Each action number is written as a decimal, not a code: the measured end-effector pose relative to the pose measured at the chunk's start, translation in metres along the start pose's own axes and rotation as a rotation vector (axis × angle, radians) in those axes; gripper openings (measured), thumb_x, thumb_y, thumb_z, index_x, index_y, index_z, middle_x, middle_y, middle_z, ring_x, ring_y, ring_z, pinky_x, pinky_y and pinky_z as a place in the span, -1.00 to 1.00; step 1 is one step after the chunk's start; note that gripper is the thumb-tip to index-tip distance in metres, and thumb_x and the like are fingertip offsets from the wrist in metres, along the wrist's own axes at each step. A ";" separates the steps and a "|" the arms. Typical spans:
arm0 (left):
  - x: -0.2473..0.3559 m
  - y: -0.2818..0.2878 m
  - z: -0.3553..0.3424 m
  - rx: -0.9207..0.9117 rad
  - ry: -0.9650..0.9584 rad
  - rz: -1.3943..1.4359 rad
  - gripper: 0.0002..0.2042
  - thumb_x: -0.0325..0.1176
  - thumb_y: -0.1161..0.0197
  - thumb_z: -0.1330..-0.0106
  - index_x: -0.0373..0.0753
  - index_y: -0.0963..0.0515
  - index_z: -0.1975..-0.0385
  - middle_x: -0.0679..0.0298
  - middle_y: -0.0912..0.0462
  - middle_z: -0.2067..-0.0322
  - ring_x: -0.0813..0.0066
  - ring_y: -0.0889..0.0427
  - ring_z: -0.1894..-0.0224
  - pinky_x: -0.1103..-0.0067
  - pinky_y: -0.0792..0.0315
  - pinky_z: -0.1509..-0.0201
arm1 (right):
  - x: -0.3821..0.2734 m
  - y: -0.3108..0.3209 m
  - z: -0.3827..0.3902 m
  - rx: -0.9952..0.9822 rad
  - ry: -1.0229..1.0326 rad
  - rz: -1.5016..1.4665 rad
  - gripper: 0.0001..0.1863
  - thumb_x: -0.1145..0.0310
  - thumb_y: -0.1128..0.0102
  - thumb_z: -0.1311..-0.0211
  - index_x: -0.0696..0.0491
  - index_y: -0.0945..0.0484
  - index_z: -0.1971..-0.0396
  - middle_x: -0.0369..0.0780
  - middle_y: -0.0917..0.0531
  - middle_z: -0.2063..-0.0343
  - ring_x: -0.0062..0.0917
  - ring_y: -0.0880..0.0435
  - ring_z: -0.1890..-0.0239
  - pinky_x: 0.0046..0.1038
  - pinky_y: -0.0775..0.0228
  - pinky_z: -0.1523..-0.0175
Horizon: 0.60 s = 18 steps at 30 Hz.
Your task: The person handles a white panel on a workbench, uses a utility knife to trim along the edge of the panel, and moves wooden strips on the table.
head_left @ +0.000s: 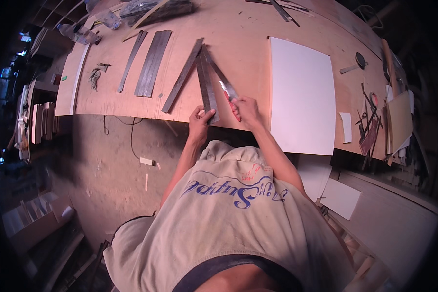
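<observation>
My left hand (199, 121) pinches the near end of a dark, wood-grained strip (207, 85) between thumb and fingers at the workbench's front edge. My right hand (246, 112) is closed around a red-handled utility knife (229, 100) with a silvery front end. Another dark strip (218, 70) slants from the held strip's far end down to my right fingers; whether they grip it too, I cannot tell. A loose dark strip (181, 78) lies angled to the left, its far end close to the others. Farther left are a group of parallel dark strips (153, 63) and a narrow one (132, 61).
A large white sheet (302, 97) lies right of my right hand. Beyond it are a dark round-headed tool (360, 60) and a cluster of hand tools (370, 119). Plastic-wrapped material (155, 12) and a clear bottle (80, 34) sit at the far left of the workbench (117, 104).
</observation>
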State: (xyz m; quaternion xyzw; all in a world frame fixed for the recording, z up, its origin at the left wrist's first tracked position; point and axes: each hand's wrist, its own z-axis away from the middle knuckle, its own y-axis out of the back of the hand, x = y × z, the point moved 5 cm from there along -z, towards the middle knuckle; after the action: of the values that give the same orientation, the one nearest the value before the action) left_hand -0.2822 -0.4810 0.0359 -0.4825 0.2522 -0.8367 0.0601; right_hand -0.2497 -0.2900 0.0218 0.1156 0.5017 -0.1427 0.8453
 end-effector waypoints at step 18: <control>-0.012 0.046 -0.013 -0.170 0.082 0.176 -0.85 -0.50 -0.26 -0.30 -0.17 -0.45 0.21 0.30 -0.59 0.40 0.64 -0.51 0.46 0.72 -0.43 0.35 | -0.132 0.316 0.083 0.644 0.332 0.570 -0.54 -0.06 -0.12 -0.29 0.04 -0.68 0.17 -0.22 -0.67 0.41 -0.51 -0.57 0.32 -0.46 -0.38 0.10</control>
State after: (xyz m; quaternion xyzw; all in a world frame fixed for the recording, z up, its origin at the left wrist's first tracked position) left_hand -0.2933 -0.5116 -0.0005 -0.4271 0.3656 -0.8229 0.0818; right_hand -0.1291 -0.0069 0.1937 0.5271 0.5087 -0.0328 0.6799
